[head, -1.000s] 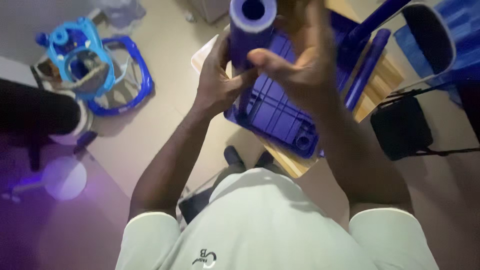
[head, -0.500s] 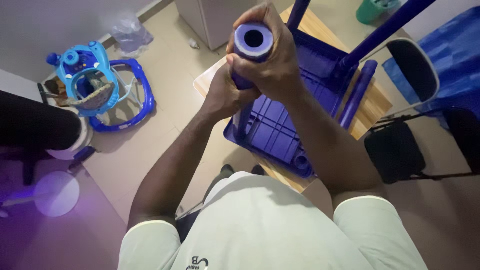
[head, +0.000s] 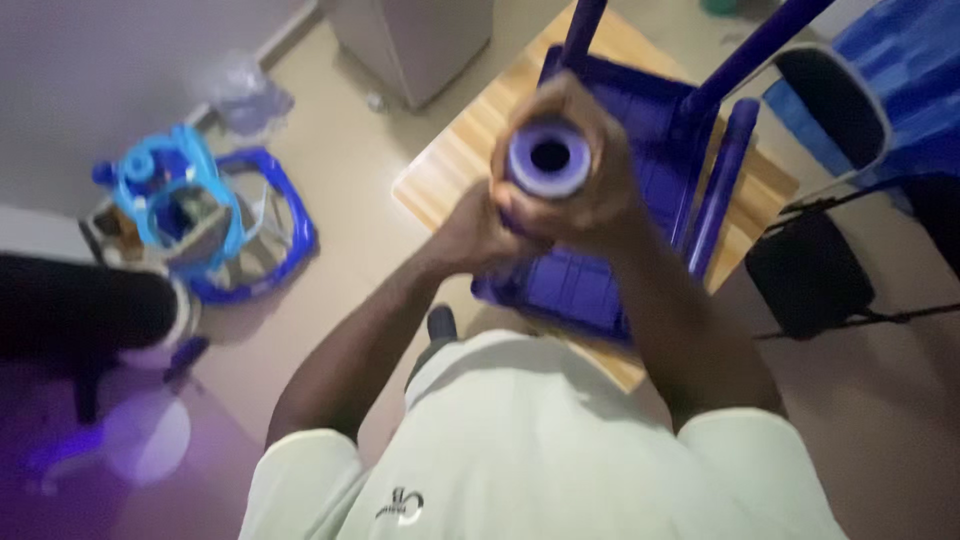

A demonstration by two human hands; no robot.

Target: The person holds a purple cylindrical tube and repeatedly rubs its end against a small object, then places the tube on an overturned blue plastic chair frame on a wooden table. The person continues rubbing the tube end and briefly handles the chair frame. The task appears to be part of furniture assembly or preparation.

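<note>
Purple hollow plastic tube (head: 549,158) stands end-on at upper centre, long axis pointing at you; your right hand (head: 590,195) wraps its top, left hand (head: 480,232) clamps just below-left.

It looked like a room in a home. A blue baby walker (head: 205,225) stood on the tiled floor (head: 340,180) near the wall, a small wooden bench (head: 470,150) sat in the middle, and a black folding chair (head: 815,265) stood beside it.
</note>
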